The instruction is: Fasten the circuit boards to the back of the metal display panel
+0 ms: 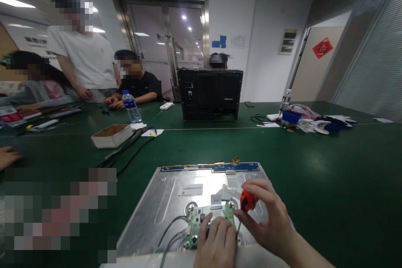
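My right hand (266, 215) pinches the orange-and-black handle of a screwdriver (246, 201). Its thin shaft points down beside the right edge of a green circuit board (195, 220); the tip is hard to make out. My left hand (216, 240) lies over the lower right part of that board, fingers stretched out and touching it, hiding what is beneath. The board sits on the silver metal back of a flat panel (147, 213). Dark cables (172, 228) run from the board's left side. Along the panel's far edge is a long blue circuit strip (201, 168).
An open cardboard box (111, 136), black cables (125, 142) and a water bottle (131, 106) are at left. A black monitor-like casing (210, 96) stands across the green table (329, 176). Gloves and a blue bin (290, 117) lie at right. Several people are around the table.
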A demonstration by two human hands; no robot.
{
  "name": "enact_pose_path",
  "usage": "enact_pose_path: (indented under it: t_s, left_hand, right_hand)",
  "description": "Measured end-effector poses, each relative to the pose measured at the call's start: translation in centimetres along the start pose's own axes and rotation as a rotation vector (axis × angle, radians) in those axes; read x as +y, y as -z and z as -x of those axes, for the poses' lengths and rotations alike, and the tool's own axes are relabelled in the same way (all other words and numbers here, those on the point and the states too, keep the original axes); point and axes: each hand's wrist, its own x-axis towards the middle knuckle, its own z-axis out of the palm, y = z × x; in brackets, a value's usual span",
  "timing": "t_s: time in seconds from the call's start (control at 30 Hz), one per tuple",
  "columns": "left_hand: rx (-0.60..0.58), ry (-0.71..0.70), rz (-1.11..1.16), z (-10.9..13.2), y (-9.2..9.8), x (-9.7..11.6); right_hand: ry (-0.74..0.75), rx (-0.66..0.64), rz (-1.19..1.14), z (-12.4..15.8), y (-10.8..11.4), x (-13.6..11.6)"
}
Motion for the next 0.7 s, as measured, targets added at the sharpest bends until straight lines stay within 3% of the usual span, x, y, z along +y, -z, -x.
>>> enact_pose_path:
  t_s: [0.7]
  left_hand:
    - [0.039,0.024,0.02,-0.19,-0.38,0.16]
  right_hand:
    - [-0.031,0.008,0.045,0.31,0.04,-0.13]
